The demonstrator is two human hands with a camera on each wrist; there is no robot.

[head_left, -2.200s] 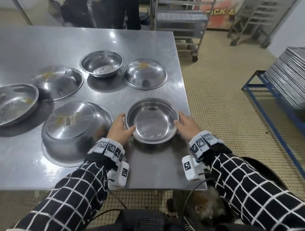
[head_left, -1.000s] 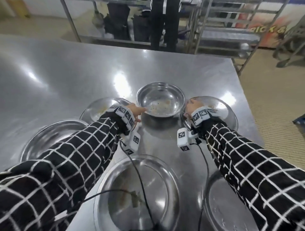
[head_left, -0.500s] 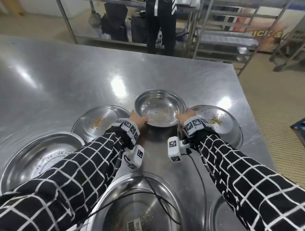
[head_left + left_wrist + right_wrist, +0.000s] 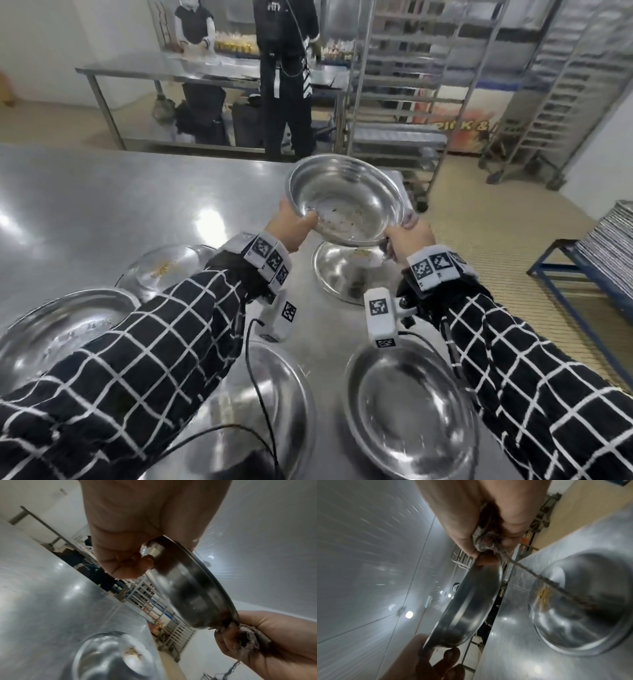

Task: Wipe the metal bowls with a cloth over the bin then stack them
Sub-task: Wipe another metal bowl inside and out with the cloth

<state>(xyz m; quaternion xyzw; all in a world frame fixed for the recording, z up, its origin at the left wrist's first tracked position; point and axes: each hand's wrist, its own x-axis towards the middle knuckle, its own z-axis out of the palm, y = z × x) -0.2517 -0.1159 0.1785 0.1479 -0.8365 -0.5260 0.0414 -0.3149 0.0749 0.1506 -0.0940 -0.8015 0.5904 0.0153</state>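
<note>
A metal bowl (image 4: pixel 346 202) with crumbs inside hangs tilted above the steel table (image 4: pixel 102 205), its mouth towards me. My left hand (image 4: pixel 301 221) grips its left rim, thumb inside. My right hand (image 4: pixel 406 228) pinches the right rim and also holds a frayed grey cloth (image 4: pixel 248 632) bunched in its palm. In the left wrist view the left hand's fingers (image 4: pixel 128 561) curl under the bowl (image 4: pixel 188 588). The right wrist view shows the cloth (image 4: pixel 484 538) against the bowl's rim (image 4: pixel 471 608). No bin is in view.
An upside-down bowl (image 4: pixel 346 274) with crumbs on it sits under the held one. Another upside-down bowl (image 4: pixel 164 267) and an upright one (image 4: pixel 61 329) lie left; two more (image 4: pixel 274 411) (image 4: pixel 407 411) are near me. A person (image 4: pixel 284 68), racks (image 4: pixel 421 68) and stacked trays (image 4: pixel 613 246) stand beyond.
Both hands took the far bowl by its rim and lifted it off the table, tilting it towards me. My head has risen, so more of the room shows.
</note>
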